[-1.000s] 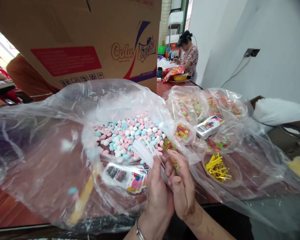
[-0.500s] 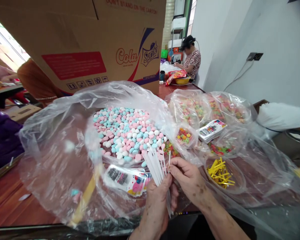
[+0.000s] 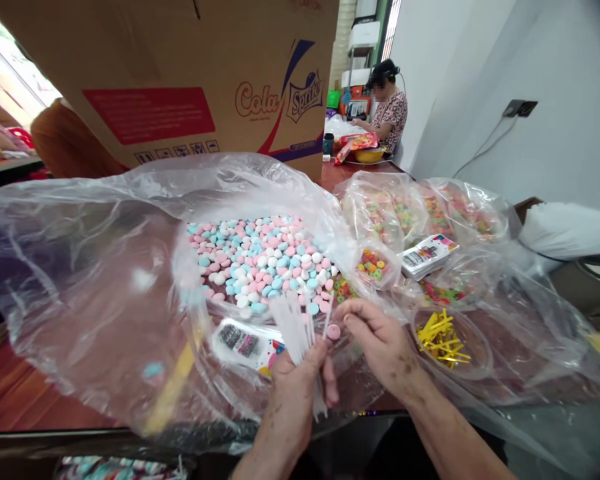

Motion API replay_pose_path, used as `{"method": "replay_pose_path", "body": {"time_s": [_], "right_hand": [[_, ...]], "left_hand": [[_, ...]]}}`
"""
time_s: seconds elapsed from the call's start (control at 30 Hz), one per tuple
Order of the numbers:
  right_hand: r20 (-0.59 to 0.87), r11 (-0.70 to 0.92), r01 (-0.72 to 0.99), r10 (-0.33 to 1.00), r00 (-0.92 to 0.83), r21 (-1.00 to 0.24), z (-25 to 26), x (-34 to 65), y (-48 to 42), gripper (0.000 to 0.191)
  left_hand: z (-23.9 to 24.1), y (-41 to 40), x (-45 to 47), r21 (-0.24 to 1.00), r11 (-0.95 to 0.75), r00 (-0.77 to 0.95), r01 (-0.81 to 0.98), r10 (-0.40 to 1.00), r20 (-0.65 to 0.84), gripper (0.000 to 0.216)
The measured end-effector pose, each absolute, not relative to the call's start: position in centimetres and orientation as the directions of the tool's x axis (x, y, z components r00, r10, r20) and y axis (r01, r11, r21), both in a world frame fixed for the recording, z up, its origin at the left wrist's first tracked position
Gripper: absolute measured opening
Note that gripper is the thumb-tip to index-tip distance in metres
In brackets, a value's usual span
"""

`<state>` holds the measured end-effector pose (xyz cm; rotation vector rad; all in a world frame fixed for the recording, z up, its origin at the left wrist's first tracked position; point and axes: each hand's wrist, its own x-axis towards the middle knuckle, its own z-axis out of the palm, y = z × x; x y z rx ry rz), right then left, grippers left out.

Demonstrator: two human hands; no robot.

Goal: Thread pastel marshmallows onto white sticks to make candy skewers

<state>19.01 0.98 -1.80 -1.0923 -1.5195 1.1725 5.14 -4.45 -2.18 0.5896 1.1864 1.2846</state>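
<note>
My left hand [image 3: 295, 390] is closed round a bundle of thin white sticks [image 3: 293, 323] that fan upward. My right hand [image 3: 380, 340] pinches the upper end of one white stick [image 3: 329, 320] beside the bundle. Both hands hover over the near edge of a big clear plastic bag [image 3: 130, 280] holding a heap of pink, blue and white heart candies [image 3: 260, 260]. A single pink candy [image 3: 333, 331] lies just left of my right fingers. A stack of printed label cards [image 3: 245, 343] lies under the plastic below the sticks.
A large Cola/Sprite carton [image 3: 180, 80] stands behind the bag. To the right are bags of coloured ring candies [image 3: 405, 213], another card stack [image 3: 427, 255], and a bowl of gold twist ties [image 3: 443, 337]. A person [image 3: 387, 110] sits at the far end of the table.
My right hand has gone from beside my left palm to pinching one stick and drawing it rightward from the bundle. The camera view shifted slightly.
</note>
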Motion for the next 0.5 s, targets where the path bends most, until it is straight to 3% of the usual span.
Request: {"method": "replay_pose_path", "body": {"time_s": [0.13,0.23,0.33,0.43,0.5], "right_hand": [[0.215,0.232,0.351,0.973,-0.086,-0.907,-1.6,20.2,3.1,0.020],[0.186,0.303,0.581,0.949,-0.253,-0.755,-2.0,19.9,3.7,0.017],[0.076,0.379,0.705,0.904,-0.421,-0.600,-2.9,18.8,3.4,0.015],[-0.015,0.399,0.806,0.893,-0.450,-0.438,-3.7,17.9,2.7,0.019],[-0.041,0.398,0.827,0.892,-0.449,-0.397,-3.8,17.7,2.6,0.021]], "left_hand": [[-0.7,-4.1,1.8,0.877,0.152,-0.286,-0.457,0.908,-0.306,0.028],[-1.0,-4.4,0.7,0.882,0.162,-0.294,-0.443,0.903,-0.314,0.028],[-2.2,-4.9,1.1,0.868,0.211,-0.267,-0.449,0.896,-0.356,0.030],[-3.3,-5.3,1.7,0.852,0.267,-0.249,-0.450,0.879,-0.407,0.035],[-3.8,-5.4,1.8,0.861,0.282,-0.240,-0.423,0.882,-0.407,0.037]]}}
